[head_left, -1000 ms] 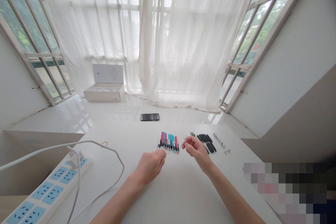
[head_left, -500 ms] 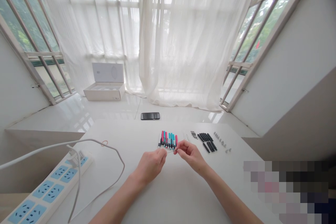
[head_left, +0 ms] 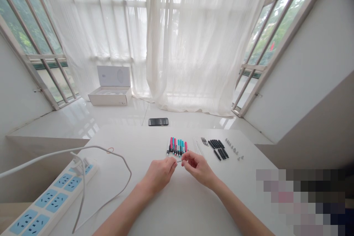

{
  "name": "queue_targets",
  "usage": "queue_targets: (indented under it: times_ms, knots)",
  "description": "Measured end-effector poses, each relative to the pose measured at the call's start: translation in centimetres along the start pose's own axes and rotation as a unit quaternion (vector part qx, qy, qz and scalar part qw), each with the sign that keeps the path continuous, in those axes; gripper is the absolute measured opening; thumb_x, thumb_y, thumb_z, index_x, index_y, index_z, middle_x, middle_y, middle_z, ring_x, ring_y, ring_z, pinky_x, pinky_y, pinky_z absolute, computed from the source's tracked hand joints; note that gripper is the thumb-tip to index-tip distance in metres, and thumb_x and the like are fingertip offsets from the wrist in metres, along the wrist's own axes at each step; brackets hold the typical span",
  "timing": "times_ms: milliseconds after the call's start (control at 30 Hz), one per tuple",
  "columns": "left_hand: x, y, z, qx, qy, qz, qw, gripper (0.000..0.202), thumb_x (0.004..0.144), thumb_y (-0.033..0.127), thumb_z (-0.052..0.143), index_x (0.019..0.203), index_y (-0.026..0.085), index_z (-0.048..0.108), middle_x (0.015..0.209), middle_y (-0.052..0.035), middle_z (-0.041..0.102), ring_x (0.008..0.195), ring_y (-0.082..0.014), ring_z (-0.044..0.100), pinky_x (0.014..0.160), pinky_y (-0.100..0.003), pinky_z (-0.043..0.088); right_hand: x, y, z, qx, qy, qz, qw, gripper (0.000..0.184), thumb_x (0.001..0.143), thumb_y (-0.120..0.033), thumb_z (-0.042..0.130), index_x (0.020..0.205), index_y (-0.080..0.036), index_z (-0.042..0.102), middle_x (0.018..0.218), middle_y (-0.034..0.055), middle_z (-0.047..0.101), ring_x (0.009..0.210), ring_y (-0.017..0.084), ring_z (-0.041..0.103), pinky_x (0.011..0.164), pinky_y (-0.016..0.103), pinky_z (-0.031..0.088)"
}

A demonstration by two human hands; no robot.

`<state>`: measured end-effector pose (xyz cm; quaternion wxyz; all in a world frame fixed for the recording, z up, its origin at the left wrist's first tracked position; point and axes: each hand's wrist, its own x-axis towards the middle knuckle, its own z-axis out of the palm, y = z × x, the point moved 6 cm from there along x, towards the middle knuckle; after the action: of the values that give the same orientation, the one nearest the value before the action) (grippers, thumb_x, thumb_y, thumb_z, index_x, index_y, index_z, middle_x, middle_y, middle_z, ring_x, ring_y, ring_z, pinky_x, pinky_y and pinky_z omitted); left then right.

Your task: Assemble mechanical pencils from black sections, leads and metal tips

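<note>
- Right hand (head_left: 199, 169) has closed in on the left hand (head_left: 159, 177) since the earlier frame; in the head view they meet at the fingertips above a white table (head_left: 124, 138).
- Left thumb and fingers pinch one end of a slender metal piece (head_left: 179, 161); right fingertips, almost closed, pinch the other, just below a row of pink and teal pens (head_left: 177, 146).
- Fingertip grip, both hands raised off the tabletop: careful handling for so thin a piece.
- To the right lie thin metal rods (head_left: 198, 146), small dark metal parts (head_left: 204, 141), black tubes (head_left: 218, 149) and silver fittings (head_left: 233, 148).
- Beyond, a smartphone (head_left: 158, 121) and an open white box (head_left: 110, 97) sit on a glossy floor (head_left: 77, 121).
- At left, a blue-socketed power strip (head_left: 52, 195) trails a white cable (head_left: 129, 177).
</note>
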<state>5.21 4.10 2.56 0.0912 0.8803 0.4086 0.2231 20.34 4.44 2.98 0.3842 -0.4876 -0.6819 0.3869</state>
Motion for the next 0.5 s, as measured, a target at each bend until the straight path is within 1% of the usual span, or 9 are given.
queue_targets:
  times_ms: [133, 267, 333, 400, 433, 467, 500]
  knots:
    - [0.0, 0.3, -0.2, 0.001, -0.003, 0.01, 1.0, 0.019, 0.098, 0.028, 0.032, 0.098, 0.024, 0.051, 0.077, 0.0021, 0.062, 0.057, -0.0136, 0.056, 0.05, -0.024, 0.029, -0.1, -0.4, 0.0, -0.034, 0.01, -0.016, 0.999, 0.009, 0.079, -0.029, 0.055, 0.078, -0.021, 0.058, 0.057, -0.0055, 0.048, 0.049, 0.009, 0.035, 0.049, 0.023, 0.032]
    - [0.1, 0.3, -0.3, 0.015, 0.001, 0.006, 1.0, 0.023, 0.098, 0.028, 0.031, 0.09, 0.024, 0.052, 0.071, 0.0026, 0.058, 0.053, -0.0124, 0.053, 0.049, -0.024, 0.026, -0.3, -1.2, 0.1, -0.052, 0.004, -0.034, 0.998, 0.012, 0.08, -0.032, 0.056, 0.078, -0.021, 0.06, 0.061, -0.004, 0.052, 0.05, 0.009, 0.037, 0.049, 0.023, 0.033]
    - [0.1, 0.2, -0.3, 0.021, 0.002, 0.006, 1.0, 0.023, 0.098, 0.029, 0.032, 0.089, 0.024, 0.052, 0.069, 0.0028, 0.057, 0.052, -0.0118, 0.052, 0.048, -0.024, 0.025, -0.2, -1.4, -0.4, -0.069, -0.009, -0.044, 0.997, 0.015, 0.081, -0.035, 0.056, 0.08, -0.021, 0.062, 0.064, -0.0029, 0.056, 0.05, 0.009, 0.038, 0.048, 0.024, 0.034]
    - [0.1, 0.1, -0.2, 0.025, 0.004, 0.009, 1.0, 0.022, 0.098, 0.029, 0.032, 0.09, 0.024, 0.052, 0.07, 0.0027, 0.058, 0.052, -0.0117, 0.051, 0.049, -0.024, 0.025, 0.0, -1.3, -1.9, -0.111, -0.003, -0.05, 0.993, 0.02, 0.081, -0.04, 0.057, 0.083, -0.022, 0.064, 0.066, -0.0016, 0.059, 0.05, 0.01, 0.04, 0.049, 0.024, 0.035]
    - [0.1, 0.1, -0.2, 0.027, 0.005, 0.011, 1.0, 0.022, 0.098, 0.029, 0.032, 0.09, 0.024, 0.052, 0.071, 0.0026, 0.058, 0.052, -0.0119, 0.051, 0.049, -0.024, 0.025, 0.0, -1.1, -3.1, -0.149, 0.018, -0.046, 0.988, 0.022, 0.081, -0.042, 0.057, 0.083, -0.022, 0.065, 0.067, -0.0009, 0.06, 0.051, 0.011, 0.042, 0.05, 0.025, 0.036]
    - [0.1, 0.1, -0.3, 0.029, 0.007, 0.011, 0.999, 0.022, 0.098, 0.029, 0.032, 0.091, 0.024, 0.051, 0.072, 0.0024, 0.059, 0.052, -0.012, 0.051, 0.049, -0.024, 0.025, 0.1, -0.7, -4.6, -0.199, 0.053, -0.033, 0.978, 0.023, 0.082, -0.043, 0.055, 0.083, -0.022, 0.066, 0.069, 0.0, 0.061, 0.052, 0.012, 0.044, 0.052, 0.025, 0.037]
    - [0.1, 0.0, -0.3, 0.032, 0.008, 0.012, 0.999, 0.022, 0.098, 0.029, 0.031, 0.091, 0.024, 0.051, 0.072, 0.0023, 0.059, 0.053, -0.0122, 0.051, 0.049, -0.024, 0.025, 0.1, -0.2, -6.3, -0.259, 0.099, -0.011, 0.961, 0.024, 0.083, -0.043, 0.054, 0.08, -0.023, 0.066, 0.07, 0.0009, 0.063, 0.055, 0.013, 0.047, 0.054, 0.026, 0.037]
